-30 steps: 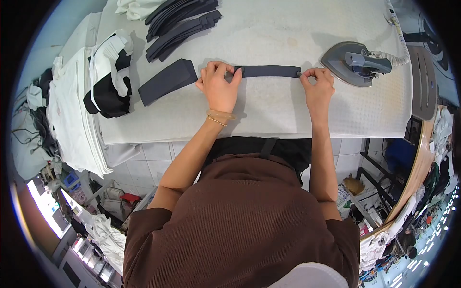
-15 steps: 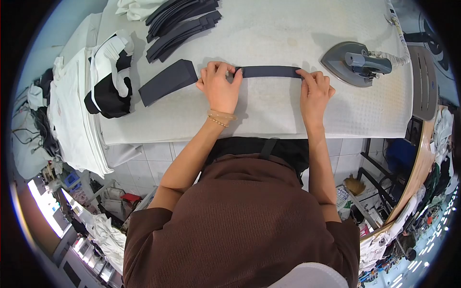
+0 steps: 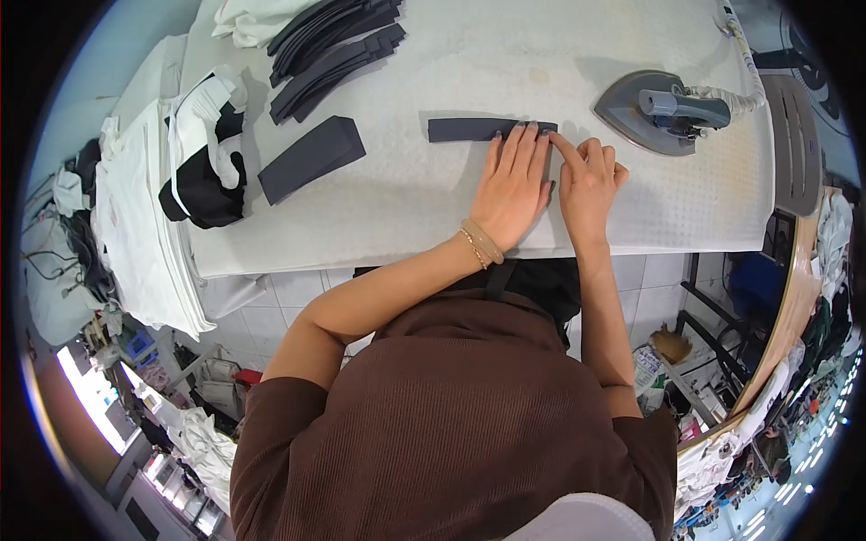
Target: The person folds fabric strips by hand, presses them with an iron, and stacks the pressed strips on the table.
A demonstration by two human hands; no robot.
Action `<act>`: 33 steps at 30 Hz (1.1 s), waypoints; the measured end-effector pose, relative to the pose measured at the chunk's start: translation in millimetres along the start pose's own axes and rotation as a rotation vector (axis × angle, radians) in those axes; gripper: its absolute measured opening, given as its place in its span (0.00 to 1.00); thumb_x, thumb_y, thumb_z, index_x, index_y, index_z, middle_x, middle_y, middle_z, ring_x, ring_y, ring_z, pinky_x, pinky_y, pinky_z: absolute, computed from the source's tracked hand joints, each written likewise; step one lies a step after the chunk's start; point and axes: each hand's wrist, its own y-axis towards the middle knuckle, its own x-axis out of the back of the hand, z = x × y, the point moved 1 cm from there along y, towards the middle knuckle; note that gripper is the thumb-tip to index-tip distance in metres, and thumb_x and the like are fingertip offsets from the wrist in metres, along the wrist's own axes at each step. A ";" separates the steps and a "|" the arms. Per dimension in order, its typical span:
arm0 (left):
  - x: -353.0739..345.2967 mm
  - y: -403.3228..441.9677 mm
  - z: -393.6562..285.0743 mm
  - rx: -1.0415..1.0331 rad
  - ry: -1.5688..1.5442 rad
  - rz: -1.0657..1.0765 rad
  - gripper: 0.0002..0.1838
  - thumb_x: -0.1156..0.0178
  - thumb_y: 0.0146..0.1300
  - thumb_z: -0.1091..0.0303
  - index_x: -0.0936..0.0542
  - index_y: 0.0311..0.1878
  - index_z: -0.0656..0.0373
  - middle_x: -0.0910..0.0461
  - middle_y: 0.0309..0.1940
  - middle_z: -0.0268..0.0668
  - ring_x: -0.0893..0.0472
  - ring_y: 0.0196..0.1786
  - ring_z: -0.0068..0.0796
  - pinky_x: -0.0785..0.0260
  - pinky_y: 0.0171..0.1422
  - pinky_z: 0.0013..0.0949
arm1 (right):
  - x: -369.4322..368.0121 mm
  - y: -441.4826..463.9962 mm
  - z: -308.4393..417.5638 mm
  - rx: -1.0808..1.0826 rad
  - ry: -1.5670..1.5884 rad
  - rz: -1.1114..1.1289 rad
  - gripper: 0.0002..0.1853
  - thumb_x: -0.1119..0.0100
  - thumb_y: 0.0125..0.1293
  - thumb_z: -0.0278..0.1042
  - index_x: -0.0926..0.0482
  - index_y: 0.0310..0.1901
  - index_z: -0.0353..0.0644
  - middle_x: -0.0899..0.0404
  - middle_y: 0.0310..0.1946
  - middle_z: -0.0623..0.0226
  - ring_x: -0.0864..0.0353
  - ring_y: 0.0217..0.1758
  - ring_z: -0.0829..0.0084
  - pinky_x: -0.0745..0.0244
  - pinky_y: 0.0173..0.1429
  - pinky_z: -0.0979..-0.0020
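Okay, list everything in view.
Table: one, whitish, upper half
Strip: one, dark grey, mid-table
Folded fabric: layers unclear, dark grey, left of strip
Strip piles: two, dark grey, upper left
Crumpled cloth: one, white, beside piles
Bundle: one, black and white, table's left
Draped cloths: several, white, left edge
Iron: one, grey, right
Hose: one, white, from iron
Slatted panel: one, grey, right
Clutter: uncountable, mixed, both sides
Shirt: one, brown, lower centre
Cap brim: one, pale, bottom
Bracelets: two, tan and gold, centre
Left hand: one, on strip
Right hand: one, at strip's right end
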 end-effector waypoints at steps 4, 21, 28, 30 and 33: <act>-2.9 -2.8 3.0 0.029 0.042 0.016 0.37 0.34 0.60 0.60 0.34 0.69 0.66 0.36 0.70 0.48 0.39 0.74 0.49 0.47 0.78 0.53 | 0.5 1.2 0.4 0.002 0.003 -0.001 0.22 0.38 0.57 0.23 0.14 0.51 0.61 0.33 0.32 0.75 0.33 0.40 0.73 0.44 0.49 0.64; -5.5 -6.5 6.3 0.017 0.068 0.016 0.38 0.34 0.60 0.54 0.33 0.69 0.68 0.35 0.69 0.47 0.37 0.71 0.50 0.46 0.76 0.52 | 1.5 1.3 0.6 0.007 -0.018 0.001 0.24 0.38 0.56 0.22 0.14 0.52 0.61 0.33 0.32 0.76 0.32 0.40 0.73 0.44 0.49 0.64; -6.0 -7.0 6.8 0.000 0.107 0.046 0.37 0.35 0.62 0.52 0.33 0.71 0.58 0.32 0.65 0.45 0.36 0.70 0.50 0.45 0.76 0.55 | 4.3 3.2 -2.7 0.047 -0.013 0.013 0.23 0.39 0.56 0.22 0.14 0.52 0.60 0.32 0.33 0.75 0.32 0.40 0.72 0.44 0.47 0.64; -6.3 -7.2 5.9 -0.011 0.116 0.040 0.36 0.36 0.63 0.52 0.33 0.71 0.58 0.32 0.65 0.45 0.36 0.70 0.50 0.45 0.75 0.55 | 13.9 11.1 -12.4 0.074 0.118 0.042 0.23 0.39 0.56 0.22 0.14 0.51 0.59 0.31 0.33 0.73 0.31 0.40 0.70 0.42 0.47 0.63; -7.2 -7.0 6.2 -0.019 0.140 0.032 0.35 0.37 0.63 0.52 0.32 0.71 0.57 0.32 0.64 0.45 0.35 0.69 0.50 0.44 0.75 0.56 | 51.7 52.1 -41.4 0.186 0.218 -0.072 0.19 0.39 0.59 0.22 0.15 0.50 0.53 0.26 0.36 0.69 0.29 0.43 0.64 0.34 0.48 0.62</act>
